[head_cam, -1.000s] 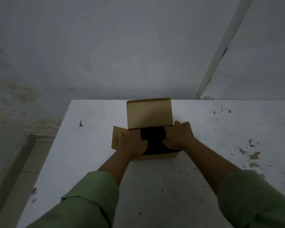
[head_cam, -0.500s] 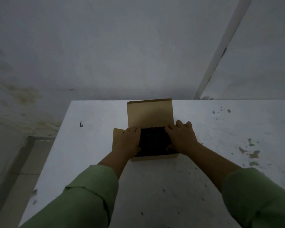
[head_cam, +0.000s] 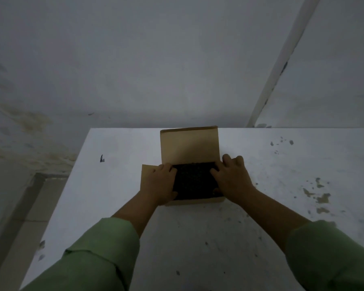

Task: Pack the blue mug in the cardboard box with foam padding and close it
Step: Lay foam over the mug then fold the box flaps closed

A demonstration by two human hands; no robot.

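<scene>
A small cardboard box (head_cam: 194, 201) stands open on the white table (head_cam: 198, 238). Its rear lid flap (head_cam: 189, 144) stands upright and a side flap (head_cam: 145, 175) sticks out to the left. A dark foam pad (head_cam: 194, 180) fills the top of the box. My left hand (head_cam: 161, 185) rests flat on the pad's left edge, fingers apart. My right hand (head_cam: 232, 177) lies over the right edge of the pad and the box, fingers spread. The blue mug is hidden from view.
The table's left edge (head_cam: 57, 206) drops to a tiled floor. A grey wall rises just behind the table's far edge. Chipped paint patches (head_cam: 318, 196) mark the table on the right. A small dark mark (head_cam: 102, 159) sits at the left rear.
Both hands have slid outward from the middle of the foam pad to its left and right edges, uncovering more of the pad. The box has stayed in place.
</scene>
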